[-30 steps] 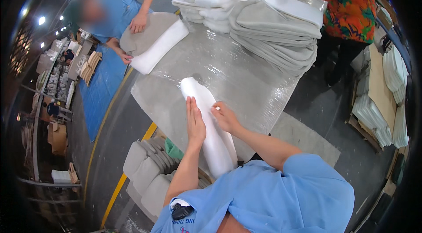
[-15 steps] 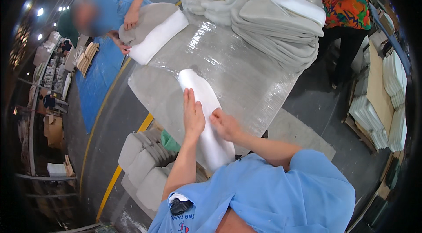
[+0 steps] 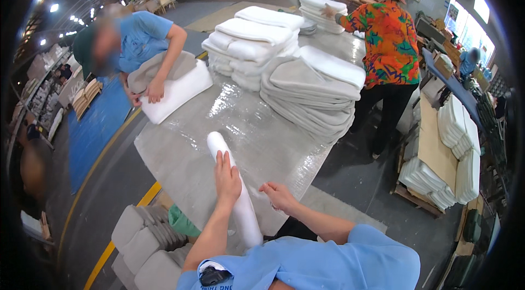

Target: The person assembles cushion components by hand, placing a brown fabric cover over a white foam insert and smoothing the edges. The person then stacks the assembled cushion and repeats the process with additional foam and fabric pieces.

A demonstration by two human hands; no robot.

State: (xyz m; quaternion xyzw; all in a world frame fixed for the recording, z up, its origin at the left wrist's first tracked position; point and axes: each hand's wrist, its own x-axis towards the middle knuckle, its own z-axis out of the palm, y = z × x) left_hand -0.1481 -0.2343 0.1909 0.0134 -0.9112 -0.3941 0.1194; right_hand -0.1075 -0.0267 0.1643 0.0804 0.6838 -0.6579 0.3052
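Note:
A long white padded piece (image 3: 249, 216) lies in front of me, its near end against my blue shirt; it now looks narrow, rolled or turned on edge. My left hand (image 3: 227, 180) rests along its left side with fingers stretched out and together. Just right of the piece and apart from it, my right hand (image 3: 280, 197) is closed, fingertips pinched; whatever is between them, if anything, is too small to make out. Below both is the grey, plastic-covered table (image 3: 180, 145).
Farther up the table stand a stack of white padded pieces (image 3: 246, 52) and a pile of grey covers (image 3: 306, 96). At left a co-worker (image 3: 145, 38) handles a grey-and-white piece (image 3: 180, 90). Grey cushions (image 3: 145, 235) are piled at lower left. A person in a bright patterned shirt (image 3: 385, 44) stands at right.
My right hand has come off the white padded piece to its right. The piece looks narrower than before. My left hand stays on it. The view has tilted up.

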